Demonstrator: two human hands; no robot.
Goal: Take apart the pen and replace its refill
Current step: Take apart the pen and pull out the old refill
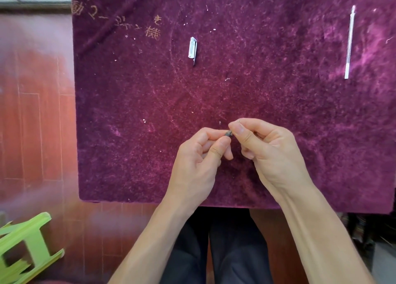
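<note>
Pen (228,133) pinched between both hands, low over the near middle of the table (137,155); only a short dark stub showing between the fingertips, rest of it hidden. Left hand (201,153) curled shut, thumb and forefinger gripping the stub from the left. Right hand (263,148) likewise closed, thumb and forefinger meeting the stub's right end, other fingers folded under. A fine bit of wire peeking above the right forefinger; too small to tell what. Hands touching at the fingertips, wrists well apart, forearms coming in from the near edge.

Refill (349,42) far beyond the right hand, toward the far right corner: a thin white stick lying flat on the cloth, nearly in line with the forearms, well apart from everything else. Cap (192,50) beyond the left hand, near mid-table: a small white piece with a dark clip, lying flat, also well apart from the hands.

Purple velvet cloth (278,95) covering the table, flecked with pale lint, gold embroidery at the far left corner. Green stool (25,249) down on the floor, left of the left forearm. Dark trousers (225,251) between the forearms, under the near table edge.
</note>
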